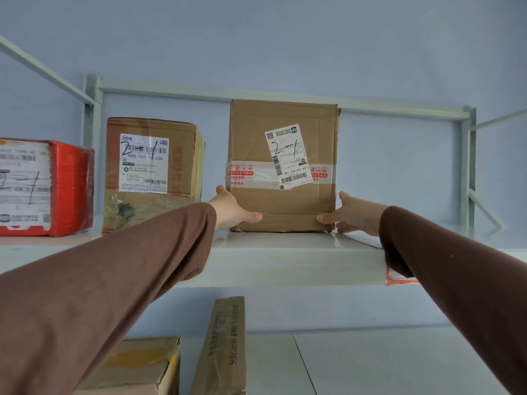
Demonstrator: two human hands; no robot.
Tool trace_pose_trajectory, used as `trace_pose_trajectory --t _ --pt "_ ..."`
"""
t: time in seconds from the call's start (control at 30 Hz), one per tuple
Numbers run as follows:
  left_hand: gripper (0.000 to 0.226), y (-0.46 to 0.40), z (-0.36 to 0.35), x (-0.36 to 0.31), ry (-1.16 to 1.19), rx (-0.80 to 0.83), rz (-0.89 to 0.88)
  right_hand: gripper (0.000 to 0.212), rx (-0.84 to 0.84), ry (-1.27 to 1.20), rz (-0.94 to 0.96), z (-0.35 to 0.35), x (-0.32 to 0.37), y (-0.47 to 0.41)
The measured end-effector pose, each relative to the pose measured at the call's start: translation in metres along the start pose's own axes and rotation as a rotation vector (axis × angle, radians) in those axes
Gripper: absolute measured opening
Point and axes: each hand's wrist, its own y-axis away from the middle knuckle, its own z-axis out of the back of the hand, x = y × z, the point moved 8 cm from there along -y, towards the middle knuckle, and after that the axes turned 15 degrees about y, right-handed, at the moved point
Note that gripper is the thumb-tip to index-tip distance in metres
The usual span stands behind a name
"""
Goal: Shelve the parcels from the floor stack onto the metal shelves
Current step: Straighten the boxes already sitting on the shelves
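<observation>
A brown cardboard parcel (282, 166) with a white shipping label and red-printed tape stands upright on the pale metal shelf (285, 258). My left hand (231, 209) grips its lower left corner, thumb across the front face. My right hand (350, 215) grips the lower right corner the same way. Both arms in brown sleeves reach up to the shelf. The parcel's bottom edge rests on the shelf board.
Left of it on the same shelf stand a taped brown box (154, 175) and a red parcel (45, 186). The shelf right of the held parcel is bare up to the upright post (470, 166). Below, a tall narrow carton (225, 346) and another box (137, 366) stand.
</observation>
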Motion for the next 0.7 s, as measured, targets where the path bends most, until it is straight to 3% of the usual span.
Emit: trace_pose_trajectory --t 0.07,0.13,0.23,0.3,0.57,0.7 --pt "0.126 0.018 0.000 -0.005 0.057 0.032 -0.017 0.106 -0.060 0.026 -0.006 0.004 0.006 0.011" --pt "0.125 0.040 0.002 -0.009 0.121 0.059 -0.044 0.098 -0.198 0.106 0.028 0.009 0.019 0.026" --pt "0.118 0.071 0.015 -0.012 0.135 0.095 -0.127 0.078 -0.442 0.197 0.179 0.007 0.059 0.059" --pt "0.114 0.090 0.030 -0.010 0.070 0.109 -0.206 0.076 -0.496 0.192 0.285 -0.007 0.091 0.082" --pt "0.099 0.135 0.110 0.034 -0.067 0.111 -0.509 0.076 -0.377 0.109 0.390 -0.109 0.201 0.140" --pt "0.099 0.133 0.152 0.061 -0.049 0.033 -0.643 0.096 -0.229 -0.009 0.339 -0.147 0.220 0.133"
